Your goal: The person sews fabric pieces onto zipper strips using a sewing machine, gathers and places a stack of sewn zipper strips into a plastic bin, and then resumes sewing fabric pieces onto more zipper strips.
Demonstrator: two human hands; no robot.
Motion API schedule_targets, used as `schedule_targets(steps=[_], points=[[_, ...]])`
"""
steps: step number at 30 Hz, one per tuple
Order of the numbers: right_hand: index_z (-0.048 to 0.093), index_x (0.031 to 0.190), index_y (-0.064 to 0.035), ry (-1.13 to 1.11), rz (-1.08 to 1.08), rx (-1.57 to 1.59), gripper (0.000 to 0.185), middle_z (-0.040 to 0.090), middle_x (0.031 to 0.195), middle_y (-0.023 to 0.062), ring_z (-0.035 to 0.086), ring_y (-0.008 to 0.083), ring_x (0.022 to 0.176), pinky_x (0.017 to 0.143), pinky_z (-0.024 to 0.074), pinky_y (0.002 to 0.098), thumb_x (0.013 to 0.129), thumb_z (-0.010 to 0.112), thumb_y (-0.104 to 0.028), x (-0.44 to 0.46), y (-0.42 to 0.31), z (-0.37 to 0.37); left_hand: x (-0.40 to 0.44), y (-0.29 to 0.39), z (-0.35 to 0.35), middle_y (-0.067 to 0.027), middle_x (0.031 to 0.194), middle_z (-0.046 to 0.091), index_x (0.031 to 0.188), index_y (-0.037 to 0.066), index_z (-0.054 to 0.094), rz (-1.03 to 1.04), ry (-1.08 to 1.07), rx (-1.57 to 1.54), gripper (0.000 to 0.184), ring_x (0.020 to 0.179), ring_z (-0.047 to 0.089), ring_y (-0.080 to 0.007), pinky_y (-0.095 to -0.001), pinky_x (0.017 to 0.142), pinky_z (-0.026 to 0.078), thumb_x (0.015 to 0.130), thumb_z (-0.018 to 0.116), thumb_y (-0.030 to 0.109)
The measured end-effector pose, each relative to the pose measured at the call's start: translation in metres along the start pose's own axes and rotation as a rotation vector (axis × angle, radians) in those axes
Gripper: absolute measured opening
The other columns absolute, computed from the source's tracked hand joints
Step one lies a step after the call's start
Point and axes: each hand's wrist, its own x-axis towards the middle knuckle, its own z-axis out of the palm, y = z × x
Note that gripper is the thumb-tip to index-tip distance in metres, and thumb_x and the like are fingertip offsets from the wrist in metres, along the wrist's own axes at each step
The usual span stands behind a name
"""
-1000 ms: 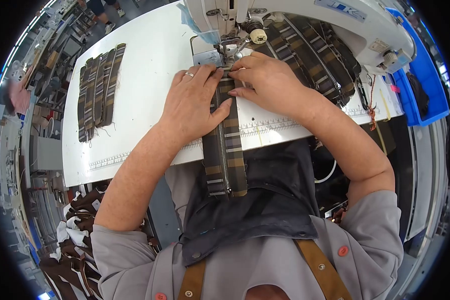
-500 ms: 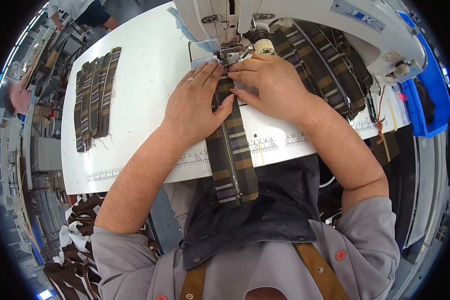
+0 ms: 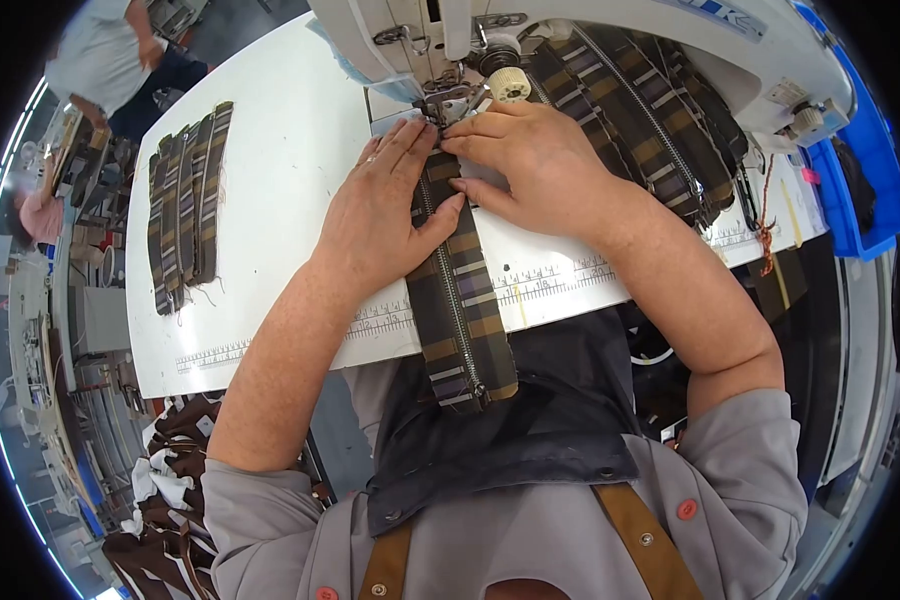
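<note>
1. Okay, head view, only 1 here: 2 bare hands at a sewing machine, with a plaid zippered strip beneath them, running from the needle area toward the body.
2. Left hand: palm down on the strip's left side, fingers together and pointing at the needle area, thumb stretched across the zipper. Grip wide, not wrapped around anything.
3. Right hand: comes in from the right, fingertips by the strip's far end, thumb tip at its right edge. Grip wide, gap visible between thumb and fingers; can't tell if the fingertips pinch any cloth.
4. Why held so: pressing from 2 sides probably holds the strip flat and straight, fingertips close to the needle area for fine control.
5. Strip vs grip: far end sits under and between the 2 sets of fingertips, partly hidden; middle shows below the hands; near end, with the zipper slider, extends past the front edge of the surface, over the dark apron.
6. Stack of plaid strips lies left on the surface, well apart from the left hand; placement likely leaves elbow room.
7. Pile of zippered pieces lies right, under the machine arm, near the right hand, probably for easy reach.
8. Needle contact: blocked, can't tell.
</note>
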Motion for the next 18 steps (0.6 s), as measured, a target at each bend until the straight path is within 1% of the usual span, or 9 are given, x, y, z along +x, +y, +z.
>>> schedule_targets(steps=[6,14,18], points=[[0.077,0.114,-0.0055,-0.021,0.01,-0.026,0.038,0.074,0.11,0.0041,0.066,0.0244,0.105,0.087,0.0566,0.0396,0.086,0.077,-0.031,-0.0005,-0.0015,-0.0014,-0.0008,-0.001,-0.0015,-0.0256,0.154,0.052,0.15,-0.001,0.052,0.024,-0.017,0.023,0.069,0.144,0.049,-0.0405,-0.0511,0.124,0.035,0.094,0.07,0.034],[0.076,0.115,-0.0056,-0.023,0.01,-0.013,0.04,0.074,0.111,0.0043,0.065,0.0257,0.106,0.089,0.0566,0.0406,0.086,0.076,-0.033,-0.0011,-0.0021,0.0008,-0.0027,-0.0008,-0.0043,-0.0234,0.154,0.053,0.147,-0.001,0.056,0.023,0.004,-0.058,0.065,0.142,0.052,-0.0394,-0.0461,0.121,0.04,0.092,0.074,0.029],[0.076,0.115,-0.0054,-0.009,0.002,-0.029,0.041,0.073,0.11,0.0046,0.065,0.026,0.105,0.089,0.0564,0.0407,0.085,0.077,-0.033,-0.0019,-0.0021,0.0001,-0.0036,-0.0006,-0.0042,-0.0222,0.152,0.055,0.146,-0.001,0.056,0.007,0.009,-0.031,0.064,0.141,0.053,-0.0386,-0.0461,0.12,0.041,0.092,0.074,0.029]])
